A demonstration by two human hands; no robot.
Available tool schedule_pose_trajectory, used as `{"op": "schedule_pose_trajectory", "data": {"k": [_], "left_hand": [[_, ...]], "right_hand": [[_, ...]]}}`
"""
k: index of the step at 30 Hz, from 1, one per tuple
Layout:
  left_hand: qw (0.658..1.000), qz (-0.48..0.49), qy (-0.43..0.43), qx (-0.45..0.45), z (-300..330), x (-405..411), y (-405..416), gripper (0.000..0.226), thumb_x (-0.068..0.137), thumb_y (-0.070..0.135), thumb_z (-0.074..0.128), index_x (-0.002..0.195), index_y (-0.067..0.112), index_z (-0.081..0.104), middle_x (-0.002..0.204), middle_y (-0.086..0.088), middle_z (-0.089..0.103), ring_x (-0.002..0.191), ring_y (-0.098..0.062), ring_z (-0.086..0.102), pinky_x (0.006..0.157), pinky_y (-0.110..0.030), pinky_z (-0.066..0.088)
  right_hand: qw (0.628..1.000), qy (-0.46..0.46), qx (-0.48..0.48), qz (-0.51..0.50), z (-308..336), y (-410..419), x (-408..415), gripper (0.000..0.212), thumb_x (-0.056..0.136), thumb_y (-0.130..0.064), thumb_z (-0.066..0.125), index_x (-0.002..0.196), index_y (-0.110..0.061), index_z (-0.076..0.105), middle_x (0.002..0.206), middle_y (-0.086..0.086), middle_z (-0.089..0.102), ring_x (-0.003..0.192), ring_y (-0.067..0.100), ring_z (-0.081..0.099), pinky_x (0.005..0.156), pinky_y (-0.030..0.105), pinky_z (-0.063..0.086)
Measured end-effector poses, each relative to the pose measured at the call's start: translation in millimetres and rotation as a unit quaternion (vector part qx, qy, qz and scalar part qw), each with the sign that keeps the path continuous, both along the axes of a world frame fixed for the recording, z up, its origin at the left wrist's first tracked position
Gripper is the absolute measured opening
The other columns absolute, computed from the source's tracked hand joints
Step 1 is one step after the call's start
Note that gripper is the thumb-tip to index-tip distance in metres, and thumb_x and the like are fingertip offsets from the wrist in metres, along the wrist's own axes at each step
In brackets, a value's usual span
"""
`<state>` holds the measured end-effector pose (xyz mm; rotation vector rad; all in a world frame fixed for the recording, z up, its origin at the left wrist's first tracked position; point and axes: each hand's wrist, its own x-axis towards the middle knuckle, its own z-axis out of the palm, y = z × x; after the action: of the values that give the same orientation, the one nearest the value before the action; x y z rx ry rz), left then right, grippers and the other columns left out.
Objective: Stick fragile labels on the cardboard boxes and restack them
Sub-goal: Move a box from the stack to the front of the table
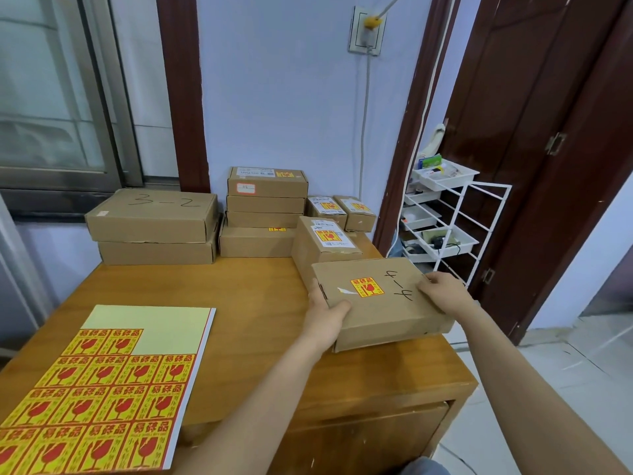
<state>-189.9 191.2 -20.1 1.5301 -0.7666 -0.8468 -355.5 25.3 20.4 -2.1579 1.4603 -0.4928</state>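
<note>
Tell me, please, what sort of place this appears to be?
Probably a room in a home used for packing parcels: a wooden desk piled with cardboard boxes, a sheet of fragile labels, and a white wire rack by a door.

A broad bare stretch of the wooden tabletop (239,303) is lying open in the middle, between the fragile label sheet (102,389) at the near left and the flat box marked 4-4 (380,299) at the right edge. The back is being walled off: the two-box stack marked 3-2 (152,224) is standing at the left, a taller four-box stack (265,210) is rising beside it against the wall, and three small labelled parcels (329,241) are crowding the far right corner, just behind the 4-4 box. Beyond the right edge, a white wire rack (445,217) is standing near the brown door (548,132).
</note>
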Motion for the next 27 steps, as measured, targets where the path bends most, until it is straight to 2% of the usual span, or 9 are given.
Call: {"op": "schedule_pose_trajectory", "data": {"k": [3, 5, 6, 9, 12, 15, 19, 22, 27], "left_hand": [[1.000, -0.012, 0.008, -0.023, 4.6, 6.0, 2.4, 0.058, 0.092, 0.022, 0.052, 0.141, 0.032, 0.022, 0.127, 0.009, 0.048, 0.110, -0.013, 0.048, 0.087, -0.024, 0.038], [1.000, 0.009, -0.006, -0.013, 6.1, 14.6, 5.0, 0.048, 0.092, 0.025, 0.052, 0.137, 0.024, 0.036, 0.128, 0.006, 0.050, 0.110, -0.013, 0.048, 0.088, -0.025, 0.037], [0.999, 0.027, -0.022, 0.004, 7.1, 19.7, 7.0, 0.044, 0.092, 0.026, 0.053, 0.133, 0.019, 0.041, 0.126, 0.003, 0.051, 0.107, -0.014, 0.049, 0.086, -0.024, 0.037], [0.992, 0.083, -0.087, 0.040, 12.8, 39.8, 16.9, 0.021, 0.092, 0.022, 0.052, 0.110, 0.011, 0.054, 0.099, -0.002, 0.057, 0.083, -0.015, 0.051, 0.070, -0.026, 0.038], [0.978, 0.125, -0.159, 0.054, 18.2, 68.8, 29.8, 0.015, 0.091, 0.016, 0.050, 0.099, 0.009, 0.060, 0.098, -0.005, 0.061, 0.085, -0.018, 0.050, 0.070, -0.025, 0.035], [0.966, 0.149, -0.201, 0.071, 23.5, 100.6, 44.6, 0.009, 0.092, 0.017, 0.049, 0.093, 0.012, 0.057, 0.092, -0.003, 0.059, 0.086, -0.021, 0.050, 0.070, -0.026, 0.034], [0.953, 0.194, -0.214, 0.088, 21.7, 144.4, 62.6, 0.010, 0.092, 0.018, 0.049, 0.096, 0.013, 0.057, 0.092, -0.003, 0.058, 0.086, -0.023, 0.052, 0.068, -0.026, 0.034], [0.946, 0.238, -0.202, 0.087, 16.9, 174.7, 72.8, 0.021, 0.094, 0.020, 0.049, 0.110, 0.010, 0.057, 0.098, -0.005, 0.058, 0.085, -0.021, 0.052, 0.071, -0.028, 0.039], [0.935, 0.306, -0.168, 0.063, 17.2, 233.5, 92.4, 0.033, 0.096, 0.022, 0.048, 0.126, 0.008, 0.052, 0.118, -0.010, 0.058, 0.095, -0.022, 0.052, 0.081, -0.031, 0.042]], "right_hand": [[0.996, -0.006, -0.082, -0.027, 6.3, 15.6, 13.9, 0.039, 0.090, -0.016, 0.047, 0.127, -0.008, 0.056, 0.123, 0.014, 0.059, 0.110, 0.031, 0.055, 0.088, 0.040, 0.046], [0.989, -0.042, -0.139, -0.009, 9.4, 30.0, 30.7, 0.040, 0.088, -0.014, 0.047, 0.126, -0.008, 0.056, 0.127, 0.013, 0.057, 0.111, 0.029, 0.055, 0.090, 0.039, 0.047], [0.985, -0.053, -0.162, 0.009, 11.2, 39.4, 40.9, 0.037, 0.088, -0.013, 0.048, 0.122, -0.006, 0.058, 0.126, 0.012, 0.057, 0.111, 0.028, 0.054, 0.091, 0.039, 0.046], [0.976, -0.071, -0.182, 0.094, 16.4, 73.5, 76.8, 0.025, 0.088, -0.010, 0.048, 0.104, -0.002, 0.065, 0.110, 0.010, 0.061, 0.102, 0.024, 0.055, 0.083, 0.034, 0.046], [0.967, -0.061, -0.172, 0.175, 16.5, 105.1, 119.4, 0.020, 0.088, -0.013, 0.048, 0.095, -0.005, 0.066, 0.097, 0.010, 0.065, 0.092, 0.025, 0.059, 0.079, 0.039, 0.050], [0.963, -0.047, -0.166, 0.208, 13.4, 125.7, 163.0, 0.020, 0.088, -0.014, 0.047, 0.093, -0.009, 0.066, 0.098, 0.009, 0.064, 0.094, 0.025, 0.058, 0.077, 0.040, 0.050], [0.964, -0.026, -0.138, 0.226, 3.8, 143.7, 215.6, 0.018, 0.087, -0.014, 0.047, 0.090, -0.006, 0.063, 0.095, 0.009, 0.064, 0.091, 0.028, 0.057, 0.071, 0.036, 0.049], [0.967, -0.030, -0.107, 0.229, -4.4, 148.8, 245.8, 0.014, 0.088, -0.013, 0.048, 0.084, -0.007, 0.059, 0.088, 0.009, 0.063, 0.082, 0.028, 0.057, 0.064, 0.033, 0.046], [0.972, -0.084, -0.044, 0.215, -11.7, 144.8, 281.7, 0.017, 0.091, -0.017, 0.048, 0.098, -0.011, 0.063, 0.093, 0.008, 0.066, 0.084, 0.027, 0.061, 0.070, 0.035, 0.051]]}}
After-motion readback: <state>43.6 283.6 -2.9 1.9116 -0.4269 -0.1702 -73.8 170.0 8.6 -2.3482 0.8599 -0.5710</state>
